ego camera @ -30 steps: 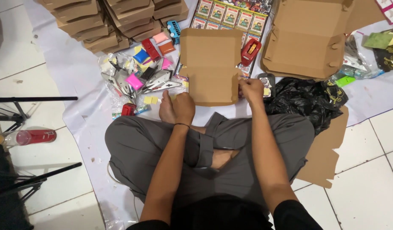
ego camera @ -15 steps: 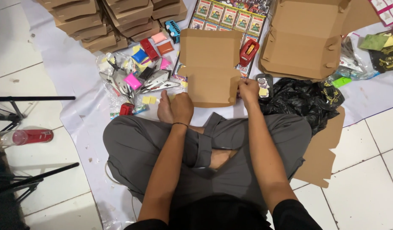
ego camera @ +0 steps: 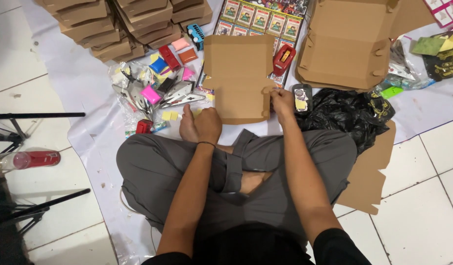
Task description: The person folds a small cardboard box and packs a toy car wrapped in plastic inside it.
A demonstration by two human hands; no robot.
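A flat brown cardboard box blank [ego camera: 238,73] lies on the white sheet in front of my crossed legs. My right hand [ego camera: 282,100] pinches a flap at the blank's right edge. My left hand [ego camera: 208,123] is curled into a fist at the blank's near left corner, resting by my bare foot; whether it grips the cardboard is hidden.
Stacks of folded brown boxes [ego camera: 113,24] stand far left. Small colourful packets and toys [ego camera: 160,83] lie left of the blank. A red tape dispenser [ego camera: 284,59], an open cardboard box [ego camera: 349,44], a black plastic bag [ego camera: 344,110] and a red bottle [ego camera: 32,159] are around.
My right hand has shifted slightly along the blank's right edge to its flap. The view has drifted a little; my left hand stays put.
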